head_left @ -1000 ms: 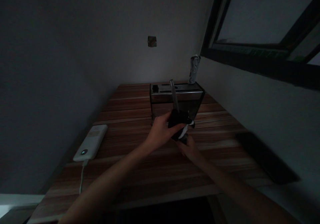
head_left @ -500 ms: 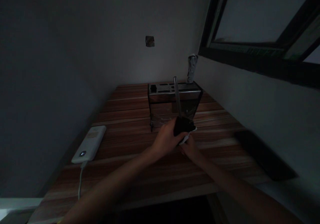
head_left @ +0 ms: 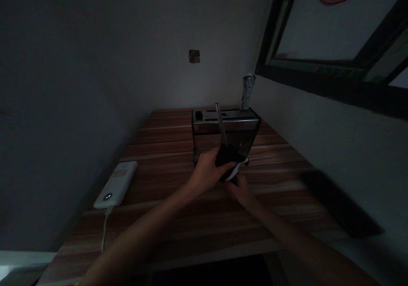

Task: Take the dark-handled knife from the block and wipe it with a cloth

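Observation:
The scene is very dark. My left hand [head_left: 205, 173] grips a dark cloth [head_left: 228, 158] wrapped around the lower part of a thin metal blade or rod [head_left: 220, 124] that points up and away. My right hand [head_left: 242, 190] is just below and to the right, holding the lower end of the same tool where a pale bit of cloth or handle shows. Both hands hover over the wooden table [head_left: 178, 201], right in front of a metal knife holder [head_left: 226, 126] with slots on top.
A white power bank [head_left: 116, 185] with a lit dot and a cable lies at the table's left. A flat dark object [head_left: 338, 203] lies at the right. A foil-wrapped item [head_left: 247, 91] stands behind the holder. A dark-framed window [head_left: 334, 43] is on the right wall.
The hands and tool shifted slightly left and the blade tilted a little left; the left hand's grip on the cloth moved along the blade. The holder stays put.

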Demonstrator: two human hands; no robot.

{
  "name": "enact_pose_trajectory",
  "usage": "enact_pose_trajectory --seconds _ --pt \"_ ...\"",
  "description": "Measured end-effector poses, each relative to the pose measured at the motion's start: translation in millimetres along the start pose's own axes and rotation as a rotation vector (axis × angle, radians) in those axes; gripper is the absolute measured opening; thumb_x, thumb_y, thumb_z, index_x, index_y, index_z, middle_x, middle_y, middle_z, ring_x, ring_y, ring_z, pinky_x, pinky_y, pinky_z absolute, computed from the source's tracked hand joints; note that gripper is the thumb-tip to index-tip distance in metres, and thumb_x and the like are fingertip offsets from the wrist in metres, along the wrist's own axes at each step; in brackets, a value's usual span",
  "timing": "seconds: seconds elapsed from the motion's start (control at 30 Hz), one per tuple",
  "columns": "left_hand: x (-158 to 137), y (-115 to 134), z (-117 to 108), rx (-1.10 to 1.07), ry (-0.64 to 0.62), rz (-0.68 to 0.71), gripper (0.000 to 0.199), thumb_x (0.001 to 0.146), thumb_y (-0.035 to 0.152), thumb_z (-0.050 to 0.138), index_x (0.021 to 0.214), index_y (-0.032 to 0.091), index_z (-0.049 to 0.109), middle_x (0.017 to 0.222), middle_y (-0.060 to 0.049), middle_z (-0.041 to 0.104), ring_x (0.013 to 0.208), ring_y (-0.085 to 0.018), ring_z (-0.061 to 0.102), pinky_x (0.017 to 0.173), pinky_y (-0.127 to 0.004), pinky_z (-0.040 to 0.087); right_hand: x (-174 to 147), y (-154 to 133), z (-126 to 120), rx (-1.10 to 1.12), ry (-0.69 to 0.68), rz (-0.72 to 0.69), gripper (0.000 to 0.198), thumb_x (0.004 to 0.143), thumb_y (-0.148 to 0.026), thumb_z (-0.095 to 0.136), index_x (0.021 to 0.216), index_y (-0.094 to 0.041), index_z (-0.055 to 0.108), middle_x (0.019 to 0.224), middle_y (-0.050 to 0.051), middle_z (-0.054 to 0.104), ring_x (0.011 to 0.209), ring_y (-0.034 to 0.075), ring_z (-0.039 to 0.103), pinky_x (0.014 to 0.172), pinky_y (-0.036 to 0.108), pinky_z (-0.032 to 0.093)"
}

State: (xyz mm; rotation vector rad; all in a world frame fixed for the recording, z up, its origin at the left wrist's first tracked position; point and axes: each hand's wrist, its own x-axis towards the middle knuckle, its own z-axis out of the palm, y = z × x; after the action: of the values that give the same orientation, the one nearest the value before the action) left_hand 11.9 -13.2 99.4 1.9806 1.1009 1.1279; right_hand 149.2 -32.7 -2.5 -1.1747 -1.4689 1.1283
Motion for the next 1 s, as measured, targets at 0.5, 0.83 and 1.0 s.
enact_pose_trajectory --seconds 0.5,0.83,1.0 --pt "13 29 -67 -0.171 0.382 -0.002 0.035 0.063 0.038 0.072 0.088 0.014 0.065 0.083 -0.003 0.069 0.076 -0.018 0.063 0.065 -0.026 0.049 -2 -3 3 -0.194 -0.034 -0.059 0.032 0.076 -0.045 0.057 0.06 -0.016 0.056 0.055 -0.002 0.051 0.053 0.012 0.049 0.052 0.022 0.038" --pt "14 22 -79 -0.309 0.538 0.064 0.036 0.062 0.04 0.074 0.085 0.015 0.065 0.082 -0.004 0.069 0.077 -0.018 0.065 0.066 -0.025 0.05 -4 -2 3 -0.204 -0.066 -0.089 0.03 0.076 -0.043 0.058 0.062 -0.016 0.058 0.057 -0.001 0.054 0.056 0.013 0.051 0.053 0.022 0.04" --pt "14 21 -78 -0.357 0.544 0.071 0.038 0.062 0.043 0.074 0.086 0.014 0.065 0.081 -0.004 0.069 0.077 -0.018 0.065 0.065 -0.024 0.05 -4 -2 3 -0.214 -0.061 -0.087 0.03 0.076 -0.043 0.058 0.064 -0.015 0.06 0.057 -0.001 0.055 0.056 0.013 0.051 0.053 0.022 0.04"
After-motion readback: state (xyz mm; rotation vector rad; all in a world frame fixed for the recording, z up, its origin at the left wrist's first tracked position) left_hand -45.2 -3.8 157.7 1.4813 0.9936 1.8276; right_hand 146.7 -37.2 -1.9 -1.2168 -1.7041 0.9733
